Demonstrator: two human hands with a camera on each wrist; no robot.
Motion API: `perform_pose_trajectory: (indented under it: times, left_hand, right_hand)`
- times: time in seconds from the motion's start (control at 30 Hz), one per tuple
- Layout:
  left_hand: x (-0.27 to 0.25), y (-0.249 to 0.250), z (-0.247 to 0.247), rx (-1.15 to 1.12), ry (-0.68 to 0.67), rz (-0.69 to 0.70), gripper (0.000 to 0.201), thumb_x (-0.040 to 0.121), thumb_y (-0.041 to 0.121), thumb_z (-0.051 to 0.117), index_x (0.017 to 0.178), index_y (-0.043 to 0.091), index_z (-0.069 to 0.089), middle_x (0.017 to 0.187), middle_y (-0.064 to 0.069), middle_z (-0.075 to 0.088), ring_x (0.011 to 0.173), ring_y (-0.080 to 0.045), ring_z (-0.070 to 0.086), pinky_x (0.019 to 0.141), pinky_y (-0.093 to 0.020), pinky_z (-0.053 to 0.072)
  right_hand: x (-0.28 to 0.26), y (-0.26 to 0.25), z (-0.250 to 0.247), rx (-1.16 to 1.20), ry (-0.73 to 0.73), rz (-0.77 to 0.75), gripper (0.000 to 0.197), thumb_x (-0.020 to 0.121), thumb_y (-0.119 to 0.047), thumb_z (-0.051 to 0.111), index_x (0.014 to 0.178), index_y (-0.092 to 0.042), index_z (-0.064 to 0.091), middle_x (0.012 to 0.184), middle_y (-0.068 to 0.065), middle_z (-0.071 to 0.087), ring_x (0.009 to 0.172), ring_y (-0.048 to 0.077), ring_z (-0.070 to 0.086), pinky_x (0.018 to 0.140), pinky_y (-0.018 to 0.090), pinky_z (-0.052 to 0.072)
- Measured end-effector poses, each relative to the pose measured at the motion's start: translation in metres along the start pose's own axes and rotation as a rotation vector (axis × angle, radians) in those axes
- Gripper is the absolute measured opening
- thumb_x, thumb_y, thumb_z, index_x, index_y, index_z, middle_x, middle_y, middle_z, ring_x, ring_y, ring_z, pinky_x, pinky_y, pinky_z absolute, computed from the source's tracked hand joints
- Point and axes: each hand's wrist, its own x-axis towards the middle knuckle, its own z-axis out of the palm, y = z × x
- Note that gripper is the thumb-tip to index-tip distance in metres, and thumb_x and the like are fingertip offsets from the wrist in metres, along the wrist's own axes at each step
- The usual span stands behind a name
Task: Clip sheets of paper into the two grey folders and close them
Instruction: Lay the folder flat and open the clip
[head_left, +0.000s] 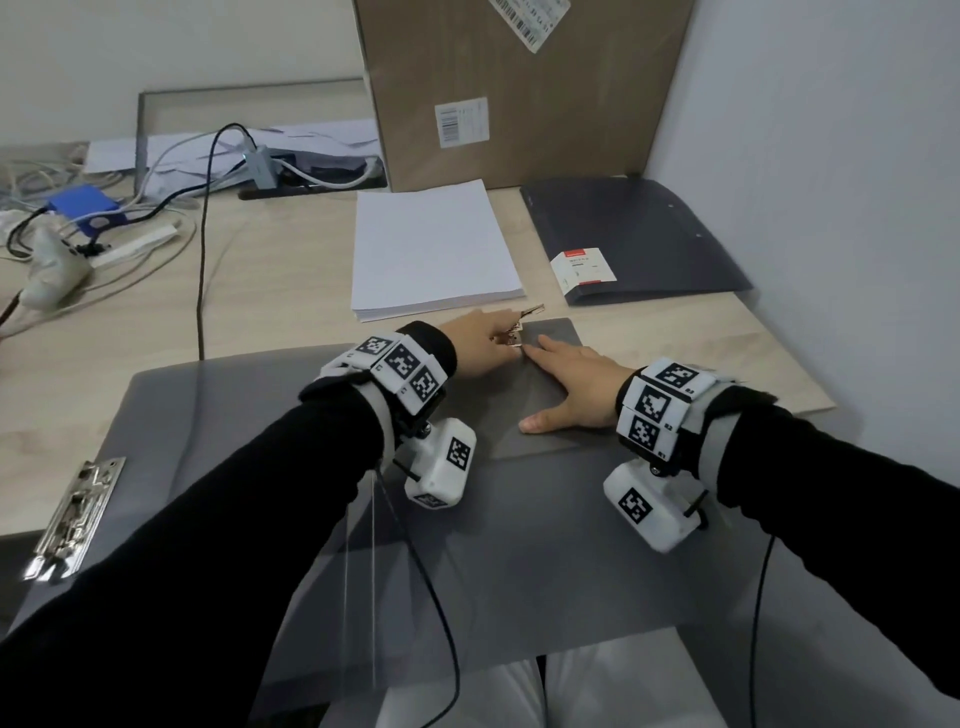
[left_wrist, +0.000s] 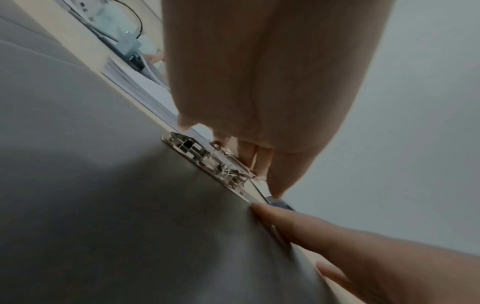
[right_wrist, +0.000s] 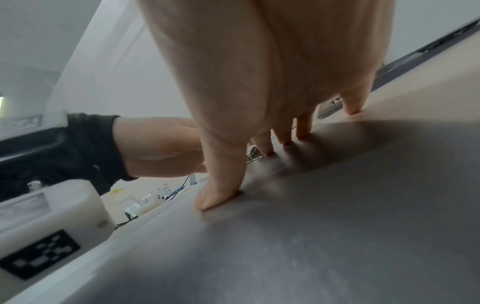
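On the open grey folder (head_left: 218, 415), just before the paper stack (head_left: 434, 249), the left hand (head_left: 475, 345) pinches the far metal clip (head_left: 511, 338). Left wrist: clip (left_wrist: 207, 158) under the fingertips (left_wrist: 246, 158). Right wrist: right hand (right_wrist: 259, 82) lies flat (fingers spread) on the folder.

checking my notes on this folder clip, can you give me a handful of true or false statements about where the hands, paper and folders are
1. The right hand lies flat with straight fingers on the open grey folder. True.
2. The left hand is lifting a sheet off the paper stack. False: it is at the folder's metal clip, and the stack lies untouched beyond it.
3. A second dark grey folder lies closed to the right of the stack. True.
4. The second folder stands upright against the cardboard box. False: it lies flat on the desk.
5. Another metal clip shows at the open folder's near left edge. True.
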Motion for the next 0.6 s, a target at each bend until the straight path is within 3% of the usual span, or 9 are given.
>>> perform_pose_trajectory:
  times: [0.07, 0.13, 0.2, 0.27, 0.33, 0.43, 0.53, 0.6]
  left_hand:
    - [-0.002, -0.003, -0.001, 0.002, 0.029, -0.011, 0.060, 0.095, 0.035, 0.046, 0.149, 0.023, 0.023, 0.160, 0.001, 0.016, 0.149, -0.023, 0.009, 0.120, -0.045, 0.009]
    - [-0.011, -0.009, -0.006, -0.054, 0.088, 0.003, 0.060, 0.095, 0.033, 0.047, 0.149, 0.021, 0.025, 0.160, 0.000, 0.014, 0.149, -0.020, 0.007, 0.121, -0.036, 0.005]
    - [-0.025, -0.021, -0.011, -0.100, 0.137, 0.010, 0.056, 0.095, 0.028, 0.050, 0.147, 0.018, 0.032, 0.159, -0.002, 0.020, 0.147, -0.017, 0.017, 0.116, -0.023, 0.010]
    - [-0.042, -0.038, -0.015, -0.121, 0.152, -0.015, 0.052, 0.094, 0.026, 0.050, 0.145, 0.019, 0.037, 0.158, -0.002, 0.022, 0.145, -0.017, 0.022, 0.114, -0.022, 0.013]
    - [-0.062, -0.056, -0.016, -0.120, 0.146, -0.047, 0.053, 0.094, 0.025, 0.051, 0.145, 0.020, 0.036, 0.158, -0.002, 0.022, 0.145, -0.017, 0.022, 0.115, -0.024, 0.014]
    - [-0.091, -0.082, -0.016, -0.060, 0.110, -0.100, 0.059, 0.092, 0.028, 0.055, 0.146, 0.021, 0.033, 0.158, -0.003, 0.020, 0.146, -0.018, 0.020, 0.117, -0.027, 0.013]
    - [-0.112, -0.103, -0.012, 0.084, -0.033, -0.175, 0.076, 0.085, 0.036, 0.062, 0.149, 0.027, 0.022, 0.161, -0.001, 0.009, 0.149, -0.025, 0.007, 0.120, -0.038, 0.010]
    - [-0.119, -0.109, -0.008, 0.127, -0.095, -0.215, 0.087, 0.081, 0.042, 0.066, 0.150, 0.029, 0.015, 0.161, 0.001, 0.001, 0.149, -0.028, -0.003, 0.120, -0.045, 0.007]
  right_hand:
    - [-0.002, -0.002, 0.000, 0.005, 0.009, 0.014, 0.104, 0.074, -0.059, 0.065, 0.152, -0.024, 0.006, 0.162, 0.001, -0.001, 0.149, 0.021, 0.007, 0.117, 0.052, 0.017]
    - [-0.004, -0.003, 0.000, -0.014, 0.011, 0.029, 0.103, 0.075, -0.059, 0.064, 0.152, -0.023, 0.006, 0.161, 0.001, 0.000, 0.149, 0.019, 0.006, 0.117, 0.052, 0.018]
    - [-0.006, -0.002, -0.002, -0.040, 0.006, 0.042, 0.101, 0.077, -0.057, 0.063, 0.152, -0.021, 0.006, 0.161, 0.003, 0.002, 0.149, 0.021, 0.006, 0.118, 0.049, 0.017]
    - [-0.008, 0.001, -0.006, -0.035, -0.002, 0.064, 0.099, 0.079, -0.054, 0.063, 0.153, -0.018, 0.007, 0.161, 0.006, 0.003, 0.149, 0.022, 0.007, 0.121, 0.040, 0.014]
    - [-0.011, 0.004, -0.012, -0.037, -0.005, 0.095, 0.096, 0.081, -0.052, 0.061, 0.153, -0.016, 0.008, 0.161, 0.007, 0.003, 0.149, 0.021, 0.009, 0.120, 0.032, 0.013]
    - [-0.019, 0.002, -0.020, -0.069, 0.006, 0.148, 0.090, 0.083, -0.051, 0.060, 0.152, -0.016, 0.013, 0.161, 0.006, 0.011, 0.147, 0.021, 0.018, 0.118, 0.031, 0.018]
    - [-0.026, -0.011, -0.028, -0.095, 0.057, 0.139, 0.086, 0.083, -0.045, 0.063, 0.151, -0.016, 0.018, 0.158, 0.006, 0.023, 0.143, 0.023, 0.027, 0.115, 0.032, 0.026]
    - [-0.030, -0.029, -0.031, -0.066, 0.061, 0.096, 0.086, 0.083, -0.044, 0.064, 0.151, -0.017, 0.018, 0.158, 0.002, 0.024, 0.144, 0.021, 0.027, 0.115, 0.030, 0.025]
